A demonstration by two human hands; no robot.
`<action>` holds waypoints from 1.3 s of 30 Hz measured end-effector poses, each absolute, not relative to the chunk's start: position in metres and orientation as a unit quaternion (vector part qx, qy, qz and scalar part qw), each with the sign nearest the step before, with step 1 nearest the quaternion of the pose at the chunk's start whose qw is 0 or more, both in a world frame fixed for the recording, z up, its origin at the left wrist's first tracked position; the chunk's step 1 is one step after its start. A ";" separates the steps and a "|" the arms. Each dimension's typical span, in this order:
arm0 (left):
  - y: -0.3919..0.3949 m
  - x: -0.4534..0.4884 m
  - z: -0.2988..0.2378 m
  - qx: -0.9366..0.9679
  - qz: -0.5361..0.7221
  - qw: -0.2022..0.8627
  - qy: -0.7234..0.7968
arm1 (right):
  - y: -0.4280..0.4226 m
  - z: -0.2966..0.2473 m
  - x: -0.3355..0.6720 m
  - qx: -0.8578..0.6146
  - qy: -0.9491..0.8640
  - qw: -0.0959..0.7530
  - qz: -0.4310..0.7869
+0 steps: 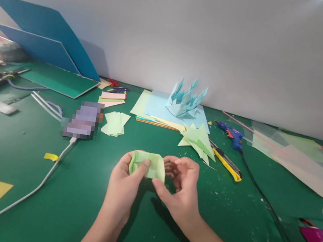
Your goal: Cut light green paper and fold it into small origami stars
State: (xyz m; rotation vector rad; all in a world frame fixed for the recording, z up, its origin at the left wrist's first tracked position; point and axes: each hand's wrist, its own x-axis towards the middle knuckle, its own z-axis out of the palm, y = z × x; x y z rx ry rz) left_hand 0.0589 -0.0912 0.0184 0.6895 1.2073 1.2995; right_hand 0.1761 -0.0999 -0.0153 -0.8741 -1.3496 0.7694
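Observation:
In the head view, a small light green paper (153,167) with folded edges is held above the green table. My left hand (127,174) grips it from the left, with the thumb pressed on its front face and the fingers behind. My right hand (183,187) is at the paper's right edge, its thumb by the lower right corner and its fingertips by the upper right side. The right fingers are curled around that edge. Beyond the hands, a pile of pointed green paper pieces (197,140) and a stack of small pale green sheets (115,123) lie on the table.
A light blue folded-paper model (184,102) stands on stacked coloured sheets (142,104) near the wall. To the right lie a yellow utility knife (227,165) and a blue glue gun (232,135) with a black cord. A phone (84,119) with a white cable (49,179) lies left.

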 end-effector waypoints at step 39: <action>-0.095 0.067 0.025 0.226 0.553 0.644 0.478 | -0.098 -0.001 0.195 -0.444 -0.767 0.459 -0.058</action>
